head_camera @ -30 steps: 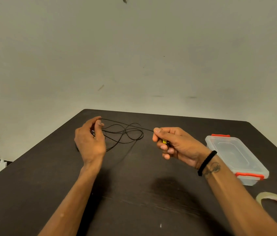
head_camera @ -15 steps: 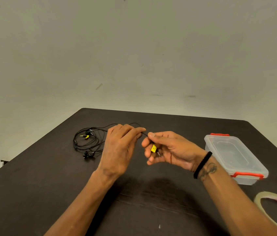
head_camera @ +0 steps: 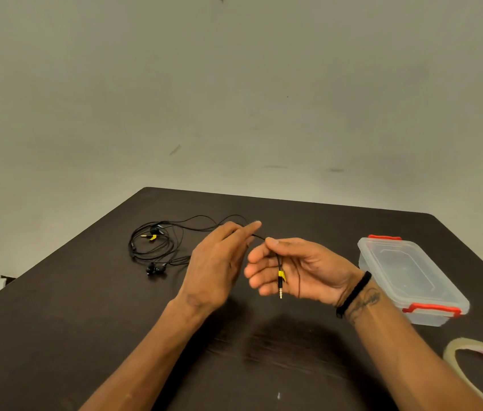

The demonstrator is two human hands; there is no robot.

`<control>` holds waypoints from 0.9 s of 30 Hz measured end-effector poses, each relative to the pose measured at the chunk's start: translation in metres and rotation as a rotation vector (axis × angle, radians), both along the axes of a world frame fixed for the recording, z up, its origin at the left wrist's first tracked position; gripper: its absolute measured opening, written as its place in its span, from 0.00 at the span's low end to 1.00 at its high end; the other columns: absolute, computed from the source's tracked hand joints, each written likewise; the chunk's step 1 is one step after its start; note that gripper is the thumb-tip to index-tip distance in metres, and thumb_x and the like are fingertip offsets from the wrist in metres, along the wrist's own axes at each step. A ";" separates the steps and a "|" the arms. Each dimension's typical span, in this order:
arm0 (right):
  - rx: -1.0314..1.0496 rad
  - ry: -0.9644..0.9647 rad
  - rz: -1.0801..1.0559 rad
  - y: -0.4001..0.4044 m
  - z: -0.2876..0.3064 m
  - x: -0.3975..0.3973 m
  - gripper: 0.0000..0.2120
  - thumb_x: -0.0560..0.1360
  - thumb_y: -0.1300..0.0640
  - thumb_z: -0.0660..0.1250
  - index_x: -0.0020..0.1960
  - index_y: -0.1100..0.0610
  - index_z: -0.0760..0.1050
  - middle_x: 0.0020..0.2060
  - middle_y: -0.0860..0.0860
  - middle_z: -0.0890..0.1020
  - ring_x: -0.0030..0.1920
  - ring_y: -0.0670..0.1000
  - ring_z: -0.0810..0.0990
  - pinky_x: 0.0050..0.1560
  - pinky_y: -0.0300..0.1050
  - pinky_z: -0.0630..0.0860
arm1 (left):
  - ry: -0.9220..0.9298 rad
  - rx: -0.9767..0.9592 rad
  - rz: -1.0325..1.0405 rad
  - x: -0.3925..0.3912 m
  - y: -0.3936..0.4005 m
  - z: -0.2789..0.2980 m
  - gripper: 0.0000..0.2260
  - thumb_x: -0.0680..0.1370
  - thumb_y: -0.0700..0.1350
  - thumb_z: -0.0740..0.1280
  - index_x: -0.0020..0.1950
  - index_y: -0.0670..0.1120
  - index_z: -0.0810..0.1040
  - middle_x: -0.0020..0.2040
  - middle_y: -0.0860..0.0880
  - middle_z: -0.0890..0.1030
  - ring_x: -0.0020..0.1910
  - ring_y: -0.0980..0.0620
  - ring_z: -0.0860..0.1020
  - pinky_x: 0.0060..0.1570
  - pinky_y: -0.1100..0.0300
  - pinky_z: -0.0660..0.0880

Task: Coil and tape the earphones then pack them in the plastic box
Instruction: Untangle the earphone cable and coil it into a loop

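Two bare hands are being held above the dark table [head_camera: 56,336], close together near its middle. The black earphone cable [head_camera: 279,262] is being pinched between thumb and forefinger of the right hand [head_camera: 296,269], whose palm is turned up with the other fingers loosely curled; the plug end [head_camera: 280,287], marked with a yellow band, is hanging down across that palm. The left hand [head_camera: 216,262] is being held just beside it with fingers fairly straight, the cable running past its fingertips; whether it is being touched there cannot be told. The rest of the earphones [head_camera: 152,247] is lying loosely coiled on the table, left of both hands. The plastic box [head_camera: 412,280] with red clips is sitting lidded to the right, and a tape roll [head_camera: 453,351] is lying near it, at the frame's right corner.
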State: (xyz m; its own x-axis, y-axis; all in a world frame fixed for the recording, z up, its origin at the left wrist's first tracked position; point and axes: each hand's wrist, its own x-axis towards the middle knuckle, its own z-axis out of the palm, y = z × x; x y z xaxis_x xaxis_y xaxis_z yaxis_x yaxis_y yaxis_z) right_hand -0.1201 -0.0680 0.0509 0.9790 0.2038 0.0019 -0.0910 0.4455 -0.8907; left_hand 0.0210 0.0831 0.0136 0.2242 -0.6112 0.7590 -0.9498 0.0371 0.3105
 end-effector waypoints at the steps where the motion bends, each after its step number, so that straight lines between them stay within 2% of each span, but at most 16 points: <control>1: 0.019 -0.033 0.020 0.001 0.000 0.000 0.19 0.86 0.54 0.59 0.63 0.68 0.80 0.57 0.65 0.85 0.56 0.58 0.88 0.56 0.50 0.85 | 0.043 0.031 -0.063 -0.001 0.001 -0.003 0.21 0.81 0.40 0.67 0.74 0.47 0.76 0.54 0.51 0.80 0.51 0.51 0.81 0.50 0.51 0.80; 2: 0.039 -0.067 0.022 0.001 -0.001 0.001 0.19 0.86 0.55 0.60 0.64 0.69 0.79 0.60 0.66 0.84 0.59 0.59 0.86 0.58 0.50 0.84 | 0.079 0.051 -0.112 -0.004 0.001 -0.004 0.21 0.79 0.40 0.68 0.73 0.48 0.77 0.53 0.51 0.80 0.50 0.51 0.81 0.49 0.51 0.80; 4: 0.088 -0.119 -0.009 0.003 -0.002 0.002 0.19 0.85 0.55 0.63 0.65 0.70 0.78 0.62 0.67 0.83 0.61 0.61 0.85 0.60 0.51 0.84 | 0.123 0.038 -0.136 -0.015 -0.001 -0.007 0.14 0.78 0.42 0.65 0.63 0.49 0.79 0.49 0.54 0.80 0.48 0.55 0.81 0.48 0.55 0.80; 5: 0.108 -0.140 -0.035 0.003 -0.002 0.003 0.19 0.85 0.55 0.63 0.65 0.70 0.79 0.62 0.68 0.82 0.62 0.62 0.85 0.60 0.51 0.83 | 0.128 0.010 -0.115 -0.022 -0.004 -0.006 0.10 0.77 0.42 0.63 0.56 0.49 0.78 0.45 0.59 0.79 0.47 0.61 0.80 0.48 0.64 0.79; 6: 0.127 -0.158 -0.068 0.003 -0.001 0.004 0.19 0.85 0.55 0.62 0.65 0.70 0.79 0.63 0.68 0.82 0.64 0.62 0.84 0.61 0.51 0.83 | 0.120 -0.015 -0.086 -0.027 -0.006 -0.005 0.07 0.76 0.42 0.62 0.50 0.51 0.76 0.41 0.64 0.76 0.44 0.68 0.77 0.46 0.76 0.73; 7: 0.149 -0.176 -0.110 0.003 0.001 0.005 0.19 0.85 0.55 0.61 0.65 0.70 0.79 0.65 0.68 0.81 0.66 0.63 0.83 0.63 0.52 0.82 | 0.122 -0.024 -0.058 -0.031 -0.008 -0.003 0.06 0.77 0.41 0.62 0.45 0.52 0.73 0.36 0.67 0.72 0.39 0.69 0.74 0.41 0.79 0.68; 10: 0.193 -0.231 -0.301 0.000 0.003 0.009 0.19 0.87 0.56 0.59 0.65 0.70 0.78 0.70 0.69 0.77 0.71 0.64 0.78 0.67 0.54 0.79 | 0.154 0.040 0.003 -0.035 -0.015 -0.007 0.13 0.82 0.45 0.64 0.38 0.53 0.68 0.28 0.60 0.68 0.30 0.57 0.72 0.31 0.65 0.63; 13: 0.142 -0.259 -0.504 -0.004 -0.001 0.014 0.18 0.88 0.56 0.58 0.65 0.69 0.77 0.70 0.68 0.78 0.71 0.64 0.78 0.69 0.56 0.78 | 0.082 0.138 -0.006 -0.040 -0.014 -0.012 0.15 0.84 0.54 0.63 0.40 0.51 0.75 0.30 0.55 0.74 0.30 0.53 0.73 0.32 0.57 0.70; 16: -0.017 -0.249 -0.671 -0.010 -0.005 0.014 0.16 0.87 0.54 0.59 0.59 0.64 0.81 0.63 0.66 0.83 0.65 0.63 0.83 0.68 0.54 0.79 | 0.020 0.141 0.020 -0.044 -0.012 -0.009 0.17 0.84 0.58 0.62 0.39 0.52 0.77 0.30 0.55 0.75 0.31 0.54 0.74 0.33 0.57 0.72; 18: -0.294 -0.220 -0.769 -0.011 -0.006 0.012 0.18 0.88 0.53 0.57 0.54 0.60 0.83 0.55 0.62 0.87 0.57 0.60 0.86 0.61 0.49 0.82 | 0.009 0.107 0.051 -0.041 -0.011 -0.006 0.17 0.83 0.59 0.63 0.39 0.52 0.78 0.29 0.56 0.72 0.30 0.54 0.73 0.31 0.59 0.70; 20: -0.501 -0.182 -0.792 -0.009 -0.009 0.012 0.20 0.88 0.53 0.56 0.46 0.56 0.83 0.45 0.58 0.87 0.46 0.56 0.85 0.53 0.50 0.80 | 0.027 0.038 0.076 -0.036 -0.008 -0.002 0.16 0.83 0.59 0.65 0.40 0.53 0.80 0.28 0.57 0.70 0.29 0.54 0.71 0.30 0.60 0.69; 22: -0.565 -0.150 -0.739 -0.006 -0.012 0.014 0.22 0.88 0.51 0.56 0.42 0.56 0.81 0.37 0.57 0.83 0.40 0.54 0.81 0.50 0.51 0.76 | 0.037 -0.050 0.089 -0.031 -0.006 0.001 0.14 0.83 0.58 0.67 0.41 0.53 0.81 0.29 0.58 0.70 0.28 0.55 0.70 0.29 0.62 0.67; 24: -0.570 -0.141 -0.659 0.000 -0.014 0.017 0.22 0.86 0.50 0.58 0.39 0.58 0.80 0.34 0.59 0.78 0.37 0.55 0.76 0.46 0.49 0.75 | 0.047 -0.118 0.096 -0.026 -0.005 0.004 0.14 0.83 0.58 0.68 0.41 0.54 0.82 0.30 0.59 0.74 0.29 0.58 0.71 0.30 0.66 0.66; 27: -0.513 -0.096 -0.584 0.007 -0.015 0.019 0.22 0.83 0.51 0.60 0.44 0.67 0.82 0.32 0.56 0.76 0.32 0.52 0.72 0.41 0.46 0.77 | 0.049 -0.169 0.136 -0.021 -0.002 0.005 0.13 0.83 0.57 0.68 0.43 0.51 0.81 0.34 0.61 0.74 0.31 0.60 0.72 0.33 0.68 0.69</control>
State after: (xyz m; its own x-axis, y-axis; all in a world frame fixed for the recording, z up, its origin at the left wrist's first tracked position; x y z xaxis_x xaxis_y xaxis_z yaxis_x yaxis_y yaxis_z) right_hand -0.1011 -0.0611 0.0355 0.9284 -0.3455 0.1367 0.1191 -0.0719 -0.9903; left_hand -0.0002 0.0810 0.0191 0.3349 -0.4378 0.8344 -0.9337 -0.0352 0.3563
